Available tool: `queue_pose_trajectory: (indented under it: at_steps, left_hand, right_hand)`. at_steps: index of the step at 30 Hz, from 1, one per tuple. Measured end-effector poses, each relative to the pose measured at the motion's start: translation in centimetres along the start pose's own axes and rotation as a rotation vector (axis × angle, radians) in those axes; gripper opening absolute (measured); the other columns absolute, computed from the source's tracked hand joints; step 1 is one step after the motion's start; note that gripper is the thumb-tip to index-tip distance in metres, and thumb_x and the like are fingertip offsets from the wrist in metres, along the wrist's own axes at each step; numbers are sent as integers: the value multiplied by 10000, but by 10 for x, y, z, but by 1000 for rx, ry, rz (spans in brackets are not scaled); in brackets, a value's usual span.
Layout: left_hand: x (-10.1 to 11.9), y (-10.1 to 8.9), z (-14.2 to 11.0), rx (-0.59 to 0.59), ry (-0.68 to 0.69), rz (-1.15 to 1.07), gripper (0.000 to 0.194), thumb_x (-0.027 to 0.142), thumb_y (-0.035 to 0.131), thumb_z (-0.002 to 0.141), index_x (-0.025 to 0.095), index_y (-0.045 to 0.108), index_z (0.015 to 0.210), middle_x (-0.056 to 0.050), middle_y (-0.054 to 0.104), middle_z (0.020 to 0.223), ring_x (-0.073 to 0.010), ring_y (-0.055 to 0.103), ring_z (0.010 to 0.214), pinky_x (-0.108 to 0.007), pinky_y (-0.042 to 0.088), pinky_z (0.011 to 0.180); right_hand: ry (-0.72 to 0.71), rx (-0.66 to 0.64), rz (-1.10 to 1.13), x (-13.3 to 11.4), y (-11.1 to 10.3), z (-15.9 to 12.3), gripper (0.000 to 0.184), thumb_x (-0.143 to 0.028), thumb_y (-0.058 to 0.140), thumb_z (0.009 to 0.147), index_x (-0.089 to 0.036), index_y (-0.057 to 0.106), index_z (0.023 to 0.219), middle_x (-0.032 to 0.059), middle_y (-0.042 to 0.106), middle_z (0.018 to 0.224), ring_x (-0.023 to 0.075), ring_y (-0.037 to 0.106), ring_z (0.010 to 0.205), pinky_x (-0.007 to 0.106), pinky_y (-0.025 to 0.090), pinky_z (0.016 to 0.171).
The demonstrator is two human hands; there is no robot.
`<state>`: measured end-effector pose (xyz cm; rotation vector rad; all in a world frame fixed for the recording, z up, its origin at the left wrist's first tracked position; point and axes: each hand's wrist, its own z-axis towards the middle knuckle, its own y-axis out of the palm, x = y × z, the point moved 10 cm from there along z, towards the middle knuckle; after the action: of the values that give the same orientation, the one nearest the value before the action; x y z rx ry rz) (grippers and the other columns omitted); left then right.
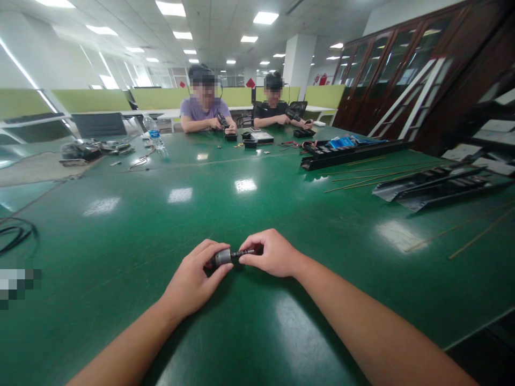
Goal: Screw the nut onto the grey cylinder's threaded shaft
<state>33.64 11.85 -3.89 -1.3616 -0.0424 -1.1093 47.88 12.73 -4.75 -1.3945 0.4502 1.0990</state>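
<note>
Both my hands rest on a green table (257,332) near its front edge. My left hand (193,281) is closed around a small grey metal cylinder (222,257), pinching it between thumb and fingers. A thin dark shaft (243,252) sticks out of the cylinder's right end. My right hand (269,253) is closed in a pinch on that shaft. The two hands almost touch, and the part lies just above the tabletop.
Two people sit at the far side handling small dark parts (230,136). A water bottle (155,136) stands at the far left. Long black trays (346,153) and thin rods (374,177) lie at the right. Black cable (16,236) curls at the left edge.
</note>
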Motion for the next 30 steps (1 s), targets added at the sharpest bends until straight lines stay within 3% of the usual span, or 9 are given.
queue_pose_trajectory:
  at_steps: [30]
  left_hand:
    - [-5,-7,0,43,-37,-4,273,376,609,917,260,614,1164,-24,598,1027,-164,572,863,-293,477,756]
  right_hand:
    - [21,37,45,6,-8,1,156,-284,732,772,-157,761,860,23,701,713,135,614,640,239,465,623]
